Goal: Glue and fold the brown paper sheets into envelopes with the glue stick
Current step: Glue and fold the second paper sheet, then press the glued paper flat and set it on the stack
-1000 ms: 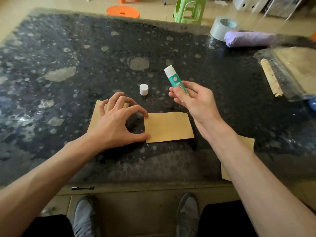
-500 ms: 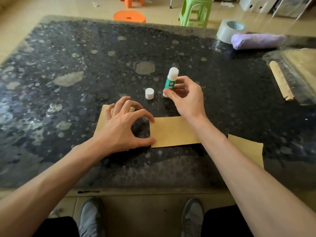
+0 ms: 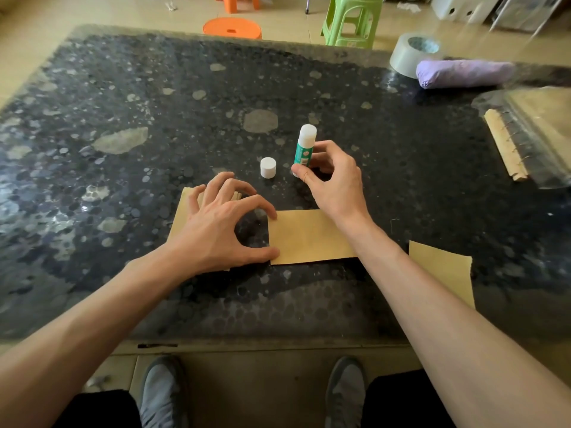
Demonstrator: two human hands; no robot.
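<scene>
The person sits at a dark speckled table. The right hand holds the glue stick. The thumb and fingers are pinched around its low end. The stick stands straight up, with its white top above the hand. I cannot tell if its bottom touches the table. The little white cap stands by itself, just to the left of that hand.

The left hand is spread out like a claw, and it grips nothing. Its fingertips press down on a brown sheet that lies under it. The thumb tip and the pointing finger touch the left edge of the brown paper piece. That piece lies flat between the two hands. The right wrist is just over its far right corner.

One more brown paper lies to the right of the right arm, partly hidden by it.

Far past the right hand, near the table's back edge, sits a grey tape roll. A purple bundle lies right next to it. A clear plastic bag lies well off to the right of the right hand.
</scene>
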